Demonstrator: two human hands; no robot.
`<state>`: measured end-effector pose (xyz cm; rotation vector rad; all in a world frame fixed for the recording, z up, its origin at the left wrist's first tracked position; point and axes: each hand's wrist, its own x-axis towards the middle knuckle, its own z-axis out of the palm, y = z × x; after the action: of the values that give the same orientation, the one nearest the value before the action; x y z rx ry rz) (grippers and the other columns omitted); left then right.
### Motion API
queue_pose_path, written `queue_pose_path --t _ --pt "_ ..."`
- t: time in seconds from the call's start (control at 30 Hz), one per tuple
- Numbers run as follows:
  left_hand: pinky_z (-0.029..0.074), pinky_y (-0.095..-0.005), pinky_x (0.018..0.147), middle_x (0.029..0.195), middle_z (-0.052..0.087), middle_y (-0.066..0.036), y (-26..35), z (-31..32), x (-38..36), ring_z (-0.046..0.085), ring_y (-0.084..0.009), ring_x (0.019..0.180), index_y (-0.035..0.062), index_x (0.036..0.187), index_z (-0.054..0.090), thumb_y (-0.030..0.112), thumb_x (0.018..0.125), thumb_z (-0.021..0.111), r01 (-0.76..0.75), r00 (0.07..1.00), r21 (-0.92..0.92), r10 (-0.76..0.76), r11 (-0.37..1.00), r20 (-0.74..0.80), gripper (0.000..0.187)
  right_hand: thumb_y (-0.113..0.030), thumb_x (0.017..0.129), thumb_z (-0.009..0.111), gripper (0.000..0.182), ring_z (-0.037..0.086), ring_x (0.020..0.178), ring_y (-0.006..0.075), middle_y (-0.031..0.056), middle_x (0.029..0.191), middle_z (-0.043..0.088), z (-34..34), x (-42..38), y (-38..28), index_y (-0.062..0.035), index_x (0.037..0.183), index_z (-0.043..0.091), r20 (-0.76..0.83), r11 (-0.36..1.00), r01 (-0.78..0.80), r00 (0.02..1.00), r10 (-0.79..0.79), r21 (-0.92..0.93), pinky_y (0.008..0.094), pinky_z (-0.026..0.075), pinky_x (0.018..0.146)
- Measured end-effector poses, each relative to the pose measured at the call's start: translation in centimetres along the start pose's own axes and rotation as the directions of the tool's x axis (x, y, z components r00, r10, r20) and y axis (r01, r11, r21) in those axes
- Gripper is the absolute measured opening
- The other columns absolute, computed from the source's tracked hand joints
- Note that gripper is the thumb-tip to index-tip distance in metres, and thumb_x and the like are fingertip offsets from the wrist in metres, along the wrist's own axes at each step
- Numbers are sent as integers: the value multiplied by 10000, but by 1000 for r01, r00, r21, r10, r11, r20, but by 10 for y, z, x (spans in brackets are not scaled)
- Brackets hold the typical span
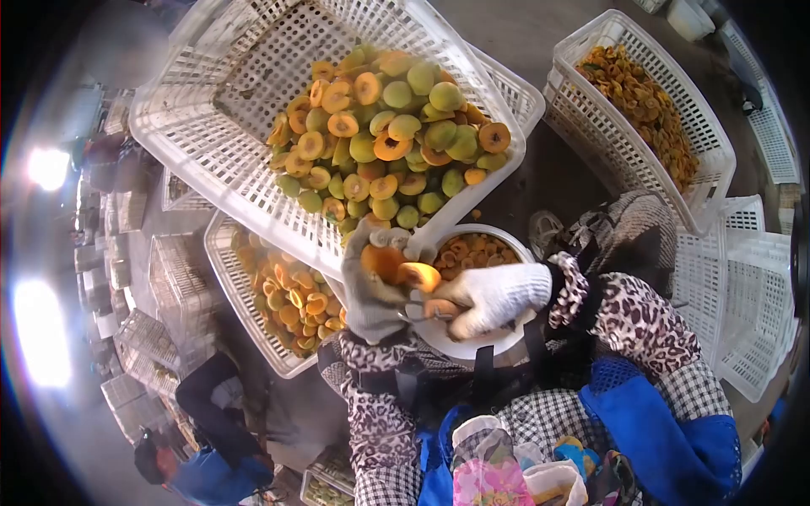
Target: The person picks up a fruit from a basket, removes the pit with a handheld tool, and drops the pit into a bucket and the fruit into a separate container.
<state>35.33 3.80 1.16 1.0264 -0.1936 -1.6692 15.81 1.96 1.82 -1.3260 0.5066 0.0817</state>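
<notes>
My left hand (373,291), in a grey glove, is closed around orange-fleshed stone fruit halves (418,276), their cut flesh showing. My right hand (504,297), in a white glove, grips a small tool with a wooden handle (440,309). The tool's metal end reaches the fingers of my left hand; its tip is hard to make out. Beneath both hands sits a round white tub (483,347) holding brownish-orange pieces (477,253). Just beyond my left hand, a tilted white crate (228,198) holds many cut fruits (371,139) with green-yellow skins.
Lower left, another crate (253,344) holds fruit halves (291,299). A white crate (629,139) of orange pieces (641,101) stands at the upper right, near stacked crates (742,287). A person in blue (221,476) is at the lower left.
</notes>
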Motion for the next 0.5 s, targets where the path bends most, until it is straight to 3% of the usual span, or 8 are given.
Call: queue_pose_path --t 0.03,0.1,0.17,0.2,0.27,0.3,0.4,0.5 --pt "493 -423 814 775 544 -68 7 -4 -3 589 -196 816 53 894 586 371 944 534 18 998 0 -18 1000 53 326 -268 815 611 265 635 754 177 109 807 647 4 -10 -1 -43 955 619 -10 1000 -18 1000 18 -11 312 500 694" --pt "489 -405 808 829 589 -85 22 -9 -23 589 -229 823 54 952 599 336 949 531 -242 950 597 313 765 -17 291 -311 848 597 323 681 839 307 165 908 682 13 -19 -1 -58 1049 606 -162 799 -316 949 272 -511 400 533 727" --pt "488 -397 811 890 634 -114 45 -54 -32 601 -261 845 61 1013 623 253 939 560 -369 651 888 606 -273 457 215 -295 872 573 344 681 863 327 169 905 679 18 -19 58 -42 1105 583 -241 537 -335 941 239 -774 425 547 733" --pt "488 -397 811 890 634 -114 51 -59 -31 601 -261 845 61 1013 623 253 939 560 -373 646 883 603 -284 467 215 -295 872 573 344 681 863 327 169 905 679 16 -20 58 -42 1105 583 -247 540 -334 942 228 -773 425 547 733" --pt "494 -390 812 937 649 -121 58 -60 -28 609 -270 880 72 1040 652 136 902 599 429 314 682 806 -592 501 161 -267 881 554 324 677 864 346 171 906 678 15 -21 58 -26 1096 580 -414 447 -590 800 434 -672 453 554 710" --pt "494 -390 812 937 649 -121 56 -57 -21 609 -270 880 72 1040 652 136 902 599 428 309 681 804 -594 507 161 -267 881 554 324 677 864 346 171 906 678 14 -20 67 -26 1096 580 -418 449 -591 801 429 -670 453 554 710" --pt "497 -393 822 983 670 -115 44 -49 27 620 -269 936 69 1008 679 122 830 671 -166 522 936 778 -309 350 186 -297 879 557 301 682 798 346 169 855 680 13 -22 83 -40 1032 589 -515 680 -568 797 316 -464 468 551 658" --pt "493 -435 835 1064 653 -150 13 -9 97 604 -334 1033 92 1139 637 395 879 588 247 817 857 572 -453 67 401 -334 872 561 298 675 724 362 178 782 671 0 -33 69 -56 975 592 -474 697 -385 877 73 -605 469 545 628"
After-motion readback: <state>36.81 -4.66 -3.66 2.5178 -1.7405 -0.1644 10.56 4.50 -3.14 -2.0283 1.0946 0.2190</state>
